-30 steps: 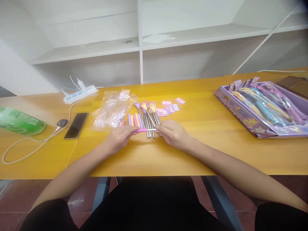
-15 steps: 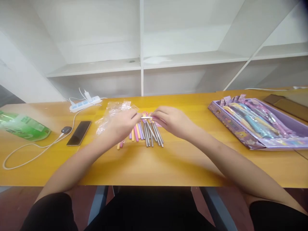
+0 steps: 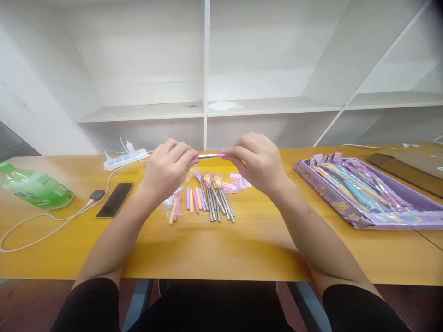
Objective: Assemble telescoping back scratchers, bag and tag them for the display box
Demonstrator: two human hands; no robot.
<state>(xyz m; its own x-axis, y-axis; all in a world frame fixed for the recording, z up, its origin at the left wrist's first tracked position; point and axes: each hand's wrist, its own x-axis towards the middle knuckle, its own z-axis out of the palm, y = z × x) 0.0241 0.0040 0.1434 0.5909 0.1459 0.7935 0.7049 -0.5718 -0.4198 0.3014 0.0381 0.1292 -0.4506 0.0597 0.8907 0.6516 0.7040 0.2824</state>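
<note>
A thin metal rod (image 3: 206,156) with pink ends is held level between my two hands, above the back of the table. My left hand (image 3: 169,168) is closed on its left end, and my right hand (image 3: 258,159) pinches its pink right end. Below them lie several metal rods (image 3: 221,203) with small colored claw-shaped heads. Beside these on the left are several pink, yellow and purple handles (image 3: 196,200). More handles (image 3: 174,210) lie partly under clear plastic near my left wrist. Small pink printed cards (image 3: 235,184) lie right of the rods.
On the left are a green bottle (image 3: 38,186), a black phone (image 3: 115,200), a white cable and a power strip (image 3: 126,159). A purple box (image 3: 332,198) of wrapped items stands at the right, with brown cardboard (image 3: 408,163) behind it. White shelving rises behind the table.
Both hands have risen and moved apart, with the rod now showing between them. The claw heads and cards below are more exposed. The camera view has tilted up slightly.
</note>
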